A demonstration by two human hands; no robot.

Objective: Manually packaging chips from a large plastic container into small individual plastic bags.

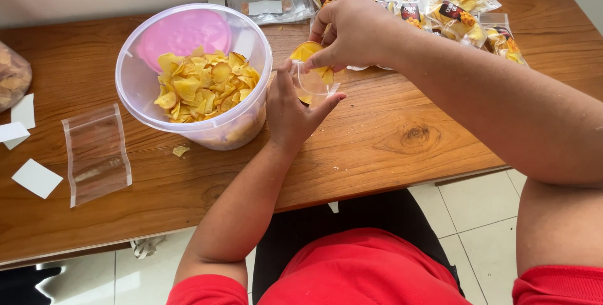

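My left hand holds a small clear plastic bag upright by its lower part, just right of a round clear tub full of yellow chips. My right hand pinches a yellow chip at the mouth of that bag. A few chips show inside the bag. Both hands work over a brown wooden table.
Several filled, labelled chip packets lie at the table's back right. An empty clear bag and white paper slips lie at the left. A loose chip crumb sits by the tub. Another bag of chips is at the far left edge.
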